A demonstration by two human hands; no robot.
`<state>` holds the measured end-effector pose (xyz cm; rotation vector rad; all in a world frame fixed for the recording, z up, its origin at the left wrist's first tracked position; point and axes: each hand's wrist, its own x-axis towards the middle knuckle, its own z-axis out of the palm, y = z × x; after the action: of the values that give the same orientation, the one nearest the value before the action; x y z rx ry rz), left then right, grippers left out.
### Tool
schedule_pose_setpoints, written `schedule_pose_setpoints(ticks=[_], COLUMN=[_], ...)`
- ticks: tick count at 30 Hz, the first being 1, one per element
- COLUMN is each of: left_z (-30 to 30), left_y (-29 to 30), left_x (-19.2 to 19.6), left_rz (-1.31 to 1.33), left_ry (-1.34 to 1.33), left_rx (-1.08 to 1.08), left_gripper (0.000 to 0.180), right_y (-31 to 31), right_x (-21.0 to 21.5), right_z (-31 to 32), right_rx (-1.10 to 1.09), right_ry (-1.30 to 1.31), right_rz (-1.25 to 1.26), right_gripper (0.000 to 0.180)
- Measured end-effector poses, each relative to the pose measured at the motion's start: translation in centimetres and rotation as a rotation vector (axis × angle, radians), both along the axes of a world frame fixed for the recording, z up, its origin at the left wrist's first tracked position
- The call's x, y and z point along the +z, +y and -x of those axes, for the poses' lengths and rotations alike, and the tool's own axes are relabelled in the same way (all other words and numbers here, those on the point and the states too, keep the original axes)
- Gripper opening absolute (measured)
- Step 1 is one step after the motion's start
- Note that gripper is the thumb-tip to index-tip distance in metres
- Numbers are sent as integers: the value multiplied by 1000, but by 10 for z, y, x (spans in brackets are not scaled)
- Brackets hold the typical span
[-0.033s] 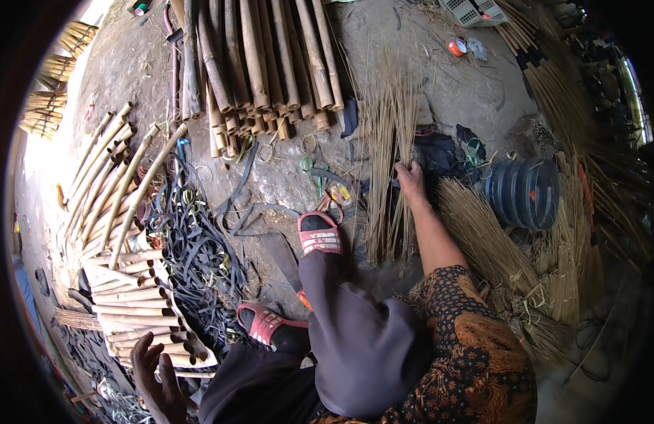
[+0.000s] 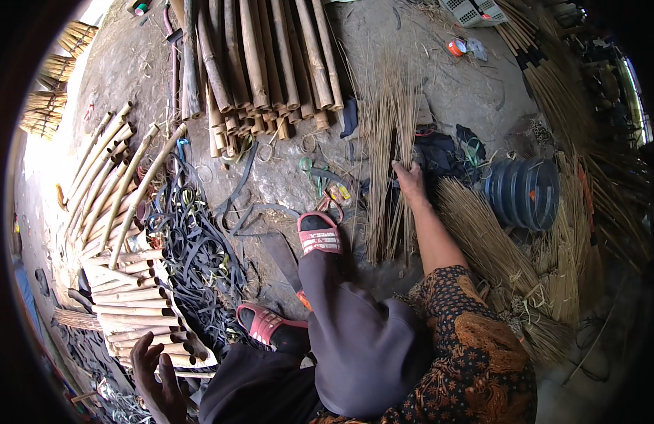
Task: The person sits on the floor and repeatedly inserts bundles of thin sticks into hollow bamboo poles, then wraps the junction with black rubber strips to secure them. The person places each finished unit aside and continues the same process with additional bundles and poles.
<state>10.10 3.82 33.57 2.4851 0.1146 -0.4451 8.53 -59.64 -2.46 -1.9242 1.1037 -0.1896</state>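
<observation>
My right hand (image 2: pixel 412 181) is closed at the right edge of a loose bundle of thin, dry brown sticks (image 2: pixel 385 134), about halfway along it. The bundle lies lengthwise in front of me, its far ends fanned and wispy. Beside it is dark crumpled cloth (image 2: pixel 440 154). At the lower left, my left hand (image 2: pixel 159 381) is held up with its fingers apart and nothing in them. Closest to it are short cut bamboo pieces (image 2: pixel 140 311) stacked in a row.
Long bamboo poles (image 2: pixel 253 56) lie at the far middle. Black rubber strips (image 2: pixel 200 247) are heaped left of my feet in pink sandals (image 2: pixel 320 237). A broad blade (image 2: pixel 281 258) lies by my foot. More stick bundles (image 2: pixel 489 247) and a ribbed blue plastic jug (image 2: pixel 522 194) are at right.
My right hand has shifted very slightly to the left against the sticks. Everything else looks the same.
</observation>
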Motion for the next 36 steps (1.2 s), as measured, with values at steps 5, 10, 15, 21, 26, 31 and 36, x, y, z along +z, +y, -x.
schedule_pose_setpoints(ticks=[5,10,15,21,26,31,36], left_z=[-1,-2,-3,7,19,25,33], left_y=[-2,-4,-12,-31,-43,-51,-72], left_x=[0,3,8,28,34,28,34], left_rz=[11,-10,-58,-36,30,115,179], left_ry=[-8,5,-18,-50,-94,-88,-162], left_rx=[-21,-53,-98,-107,-145,-134,-246], left_gripper=[39,38,37,39,38,39,42], right_y=[6,7,13,25,42,57,62], right_x=[18,21,57,155,243,340,446], right_z=[-6,-11,-1,10,11,12,39], right_rx=[6,84,65,66,143,233,283], right_ry=[184,220,-2,-441,-685,-942,-1238], right_rz=[23,129,72,-89,-34,77,83], right_gripper=[37,46,48,35,29,29,30])
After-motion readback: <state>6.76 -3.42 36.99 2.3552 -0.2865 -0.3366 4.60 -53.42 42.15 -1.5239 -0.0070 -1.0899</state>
